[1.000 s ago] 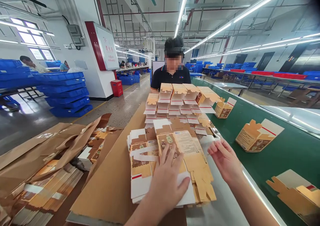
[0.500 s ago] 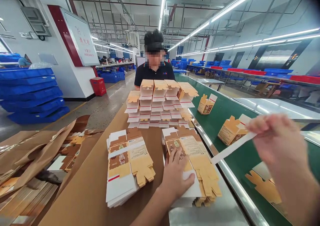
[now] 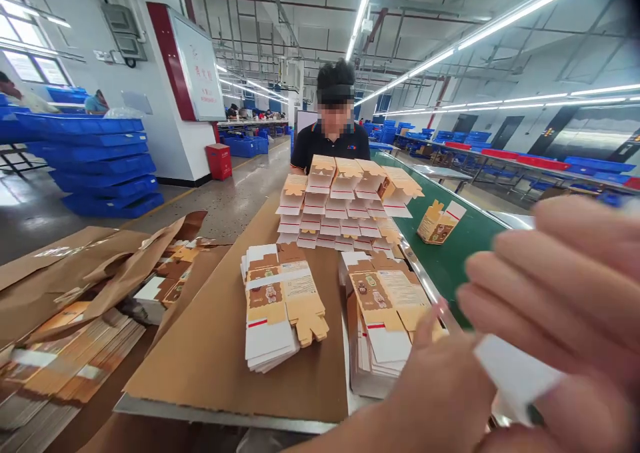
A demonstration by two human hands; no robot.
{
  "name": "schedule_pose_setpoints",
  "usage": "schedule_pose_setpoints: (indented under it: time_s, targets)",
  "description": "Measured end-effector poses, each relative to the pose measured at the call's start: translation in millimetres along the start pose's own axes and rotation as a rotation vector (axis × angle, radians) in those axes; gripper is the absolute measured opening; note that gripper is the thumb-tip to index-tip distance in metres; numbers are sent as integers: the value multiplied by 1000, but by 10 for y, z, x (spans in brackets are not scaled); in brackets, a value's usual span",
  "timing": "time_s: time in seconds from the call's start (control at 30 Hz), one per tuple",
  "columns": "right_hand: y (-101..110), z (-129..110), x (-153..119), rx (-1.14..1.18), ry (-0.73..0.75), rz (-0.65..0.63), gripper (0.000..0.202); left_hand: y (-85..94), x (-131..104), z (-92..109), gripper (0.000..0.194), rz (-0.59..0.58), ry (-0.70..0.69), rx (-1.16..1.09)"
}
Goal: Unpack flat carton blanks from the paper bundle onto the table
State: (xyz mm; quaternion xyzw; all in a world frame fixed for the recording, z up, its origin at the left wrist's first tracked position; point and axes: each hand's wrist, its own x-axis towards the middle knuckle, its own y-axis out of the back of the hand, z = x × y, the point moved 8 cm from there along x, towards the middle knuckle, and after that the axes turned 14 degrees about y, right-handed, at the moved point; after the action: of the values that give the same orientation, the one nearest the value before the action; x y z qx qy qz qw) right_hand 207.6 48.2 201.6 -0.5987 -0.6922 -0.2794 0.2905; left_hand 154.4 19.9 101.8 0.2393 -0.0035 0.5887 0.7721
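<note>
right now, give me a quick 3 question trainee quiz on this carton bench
1. True or false: the left stack of flat cartons has a white paper band around it.
2. What do both hands hold close to the camera? A) a white paper strip B) a blue crate C) a folded carton
3. What colour is the conveyor belt that carries the folded carton?

Key:
1. True.
2. A: the right hand and left hand hold the white paper strip.
3. Green.
</note>
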Motion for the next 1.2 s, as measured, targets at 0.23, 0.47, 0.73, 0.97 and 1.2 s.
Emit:
schedule_pose_setpoints:
  time_s: [0.23,0.47,0.73,0.97,1.2]
  targets:
    - [-1149,1405,-18,-162,-90,-574,17,1875,-235,-1182,29,357,564,382]
    - [-2006,2418,-294,-549,-178,-1087,29,2129,17,-1826,27,204,805,749]
    - [-2032,2531,-347,-275,-175,-1074,23,2156,-43,-2128,23,177,811,289]
    - [-1422,2803,-309,32,-224,-450,27,2773,-446,-2428,26,607,652,-494]
    - [-837,2788,-216,50,-244,-244,30,2994,-1390,-2586,30,874,545,-912]
